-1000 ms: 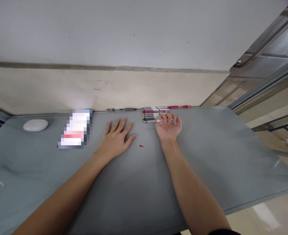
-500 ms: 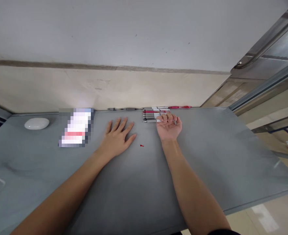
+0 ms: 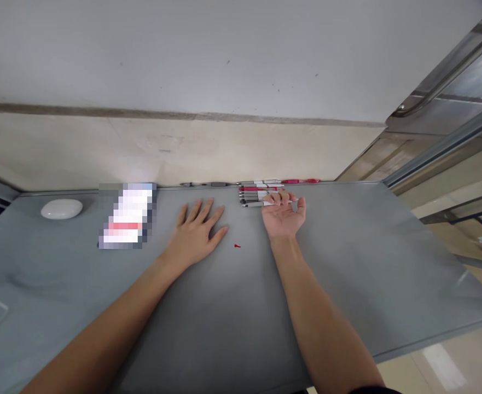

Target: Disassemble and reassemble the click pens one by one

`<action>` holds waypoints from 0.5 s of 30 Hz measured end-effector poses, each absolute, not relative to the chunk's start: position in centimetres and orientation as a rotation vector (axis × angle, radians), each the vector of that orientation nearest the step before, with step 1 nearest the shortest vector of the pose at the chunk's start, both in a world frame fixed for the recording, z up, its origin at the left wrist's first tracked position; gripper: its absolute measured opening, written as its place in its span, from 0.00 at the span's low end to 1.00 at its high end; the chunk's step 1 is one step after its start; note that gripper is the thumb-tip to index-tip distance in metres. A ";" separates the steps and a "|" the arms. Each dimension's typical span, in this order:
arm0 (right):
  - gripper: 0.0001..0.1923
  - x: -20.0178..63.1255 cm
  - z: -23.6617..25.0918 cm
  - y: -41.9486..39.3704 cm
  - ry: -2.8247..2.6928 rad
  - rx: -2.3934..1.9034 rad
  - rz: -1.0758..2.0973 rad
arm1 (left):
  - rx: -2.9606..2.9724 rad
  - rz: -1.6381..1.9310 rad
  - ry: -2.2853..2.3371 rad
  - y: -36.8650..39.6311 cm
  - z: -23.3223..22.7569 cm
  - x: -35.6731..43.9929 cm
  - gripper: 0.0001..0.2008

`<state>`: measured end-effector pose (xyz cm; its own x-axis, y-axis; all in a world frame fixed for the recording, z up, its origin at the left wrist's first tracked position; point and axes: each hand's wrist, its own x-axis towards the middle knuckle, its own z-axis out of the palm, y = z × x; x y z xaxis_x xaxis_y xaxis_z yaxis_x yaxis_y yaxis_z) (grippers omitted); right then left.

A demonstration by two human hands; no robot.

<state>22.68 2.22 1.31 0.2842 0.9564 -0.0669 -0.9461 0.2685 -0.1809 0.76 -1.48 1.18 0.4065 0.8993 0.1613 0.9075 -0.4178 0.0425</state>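
Here right hand (image 3: 284, 218) cups pen (image 3: 256, 204).

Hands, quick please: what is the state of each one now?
Left hand: open, flat on the grey table, holding nothing.
Right hand: palm up, fingers curled over the nearest pen of the row; a firm grip cannot be told.

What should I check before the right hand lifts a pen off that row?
1. Right hand at the row of pens, palm up, fingers curled over the nearest pen: ok.
2. Firm grip on one pen: cannot tell.
3. Left hand flat on the table, apart from the pens: ok.
4. Small red piece lies loose between the hands: not ok.
5. Pens lie parallel by the table's far edge: ok.
6. White oval object well away at far left: ok.
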 end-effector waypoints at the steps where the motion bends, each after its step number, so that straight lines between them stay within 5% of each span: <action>1: 0.17 22.7 1.3 2.2 -0.061 -0.216 1.274 | -2.592 -0.245 -1.666 -1.5 1.2 0.8 0.29; 15: 0.17 22.8 1.4 2.2 -0.030 -0.134 1.288 | -2.577 -0.232 -1.663 -1.5 1.1 0.7 0.29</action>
